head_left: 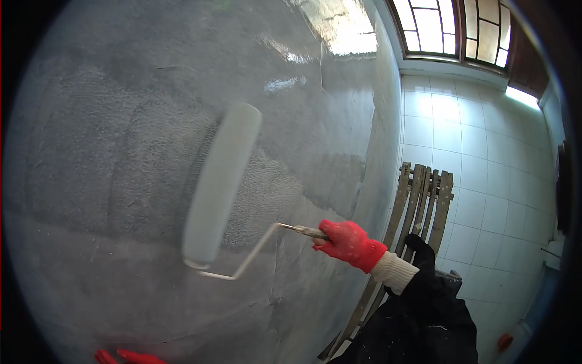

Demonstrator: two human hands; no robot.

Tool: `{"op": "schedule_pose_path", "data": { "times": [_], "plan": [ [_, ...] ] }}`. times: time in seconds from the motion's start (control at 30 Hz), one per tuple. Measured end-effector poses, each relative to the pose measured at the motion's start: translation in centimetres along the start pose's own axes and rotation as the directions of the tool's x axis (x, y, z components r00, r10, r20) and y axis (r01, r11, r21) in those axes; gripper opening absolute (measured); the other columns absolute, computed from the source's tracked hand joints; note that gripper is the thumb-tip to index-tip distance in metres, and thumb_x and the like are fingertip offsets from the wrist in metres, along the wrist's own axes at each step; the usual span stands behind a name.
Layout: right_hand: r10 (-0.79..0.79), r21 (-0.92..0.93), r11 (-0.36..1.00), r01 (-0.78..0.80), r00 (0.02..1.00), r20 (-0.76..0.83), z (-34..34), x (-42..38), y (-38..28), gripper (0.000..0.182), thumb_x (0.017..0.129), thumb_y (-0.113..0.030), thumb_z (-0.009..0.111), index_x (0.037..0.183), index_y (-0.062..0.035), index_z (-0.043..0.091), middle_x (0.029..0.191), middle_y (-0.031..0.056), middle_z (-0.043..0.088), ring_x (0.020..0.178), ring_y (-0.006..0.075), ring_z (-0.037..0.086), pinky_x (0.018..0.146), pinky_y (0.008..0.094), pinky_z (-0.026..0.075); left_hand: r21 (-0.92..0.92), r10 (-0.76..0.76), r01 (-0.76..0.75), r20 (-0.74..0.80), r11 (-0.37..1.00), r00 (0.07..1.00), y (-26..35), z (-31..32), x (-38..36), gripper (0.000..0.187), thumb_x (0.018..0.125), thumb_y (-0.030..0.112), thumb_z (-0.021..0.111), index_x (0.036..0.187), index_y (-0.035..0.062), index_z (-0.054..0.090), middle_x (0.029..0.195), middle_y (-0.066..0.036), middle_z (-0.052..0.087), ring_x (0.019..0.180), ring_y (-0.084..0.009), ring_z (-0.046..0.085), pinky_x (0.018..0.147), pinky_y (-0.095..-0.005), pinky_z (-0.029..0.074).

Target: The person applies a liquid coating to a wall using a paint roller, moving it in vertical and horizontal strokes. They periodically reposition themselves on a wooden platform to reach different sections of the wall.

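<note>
My right hand (353,244), in a red glove with a cream knitted cuff, is closed round the handle of a paint roller (222,185). The long pale roller head lies tilted against a grey wall (91,273), joined to the handle by a bent metal frame. Around the roller the wall has a wet, stippled texture; elsewhere it looks smoother and shiny in places. At the bottom left edge, only the red-gloved fingers of my left hand (130,356) show, spread apart near the wall, with nothing visible in them.
A worn wooden slatted bench (424,194) stands beside the wall, on the right, with a dark shoe on it. Beyond it is a white tiled floor (479,133). Barred windows (427,24) are at the upper right. A small orange-red object (504,343) lies at the lower right.
</note>
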State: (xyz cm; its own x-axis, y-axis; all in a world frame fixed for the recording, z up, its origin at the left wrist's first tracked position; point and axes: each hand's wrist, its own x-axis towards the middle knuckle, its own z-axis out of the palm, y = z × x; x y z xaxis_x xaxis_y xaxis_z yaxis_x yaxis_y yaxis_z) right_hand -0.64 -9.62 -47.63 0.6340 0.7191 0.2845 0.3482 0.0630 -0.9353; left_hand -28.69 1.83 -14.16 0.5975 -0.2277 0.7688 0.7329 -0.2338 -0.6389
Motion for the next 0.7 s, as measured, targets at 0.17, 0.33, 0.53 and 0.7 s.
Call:
{"op": "schedule_pose_path", "data": {
  "times": [0.17, 0.33, 0.53, 0.7],
  "plan": [
    [0.286, -0.172, 0.950, -0.262, 0.949, 0.136, 1.0, -9.7, 9.3, 0.035, 0.082, -0.039, 0.066, 0.083, -0.0076, 0.051, 0.066, 0.0160, 0.058, 0.064, 0.0384, 0.059, 0.056, 0.0465, 0.045, 0.019, 0.054, -0.054, 0.009, 0.998, 0.999, 0.2, 0.1, -0.1, 0.033, 0.095, 0.015, 0.049, 0.122, -0.0044, 0.048, 0.127, -0.023, 0.046, 0.118, -0.0403, 0.043, 0.099, -0.0509, 0.032],
    [0.450, -0.338, 0.864, -0.374, 0.874, 0.182, 0.3, -16.5, 14.4, 0.034, 0.081, -0.041, 0.065, 0.086, -0.0087, 0.055, 0.065, 0.0164, 0.059, 0.064, 0.0374, 0.060, 0.056, 0.0479, 0.046, 0.032, 0.050, -0.050, 0.019, 0.998, 0.999, 1.0, 0.2, 0.0, 0.033, 0.095, 0.016, 0.049, 0.122, -0.0046, 0.049, 0.125, -0.023, 0.047, 0.117, -0.0406, 0.043, 0.099, -0.0507, 0.033],
    [0.295, -0.242, 0.937, -0.254, 0.943, 0.152, -0.6, -13.4, 11.4, 0.038, 0.081, -0.043, 0.065, 0.082, -0.0073, 0.052, 0.066, 0.0148, 0.059, 0.064, 0.0363, 0.060, 0.055, 0.0440, 0.046, 0.016, 0.070, -0.070, 0.019, 0.997, 0.997, 1.6, 0.0, 0.4, 0.033, 0.095, 0.017, 0.050, 0.120, -0.0048, 0.050, 0.124, -0.023, 0.048, 0.117, -0.0405, 0.043, 0.099, -0.0503, 0.033],
    [0.103, -0.117, 0.989, -0.093, 0.991, 0.086, -0.1, -5.8, 6.9, 0.036, 0.082, -0.039, 0.066, 0.080, -0.0080, 0.050, 0.066, 0.0136, 0.058, 0.061, 0.0362, 0.058, 0.053, 0.0442, 0.045, 0.029, 0.080, -0.080, -0.002, 0.996, 0.997, 1.3, 0.2, 0.0, 0.033, 0.095, 0.017, 0.050, 0.120, -0.0045, 0.050, 0.123, -0.022, 0.049, 0.117, -0.0403, 0.044, 0.099, -0.0502, 0.033]
  ]
}}
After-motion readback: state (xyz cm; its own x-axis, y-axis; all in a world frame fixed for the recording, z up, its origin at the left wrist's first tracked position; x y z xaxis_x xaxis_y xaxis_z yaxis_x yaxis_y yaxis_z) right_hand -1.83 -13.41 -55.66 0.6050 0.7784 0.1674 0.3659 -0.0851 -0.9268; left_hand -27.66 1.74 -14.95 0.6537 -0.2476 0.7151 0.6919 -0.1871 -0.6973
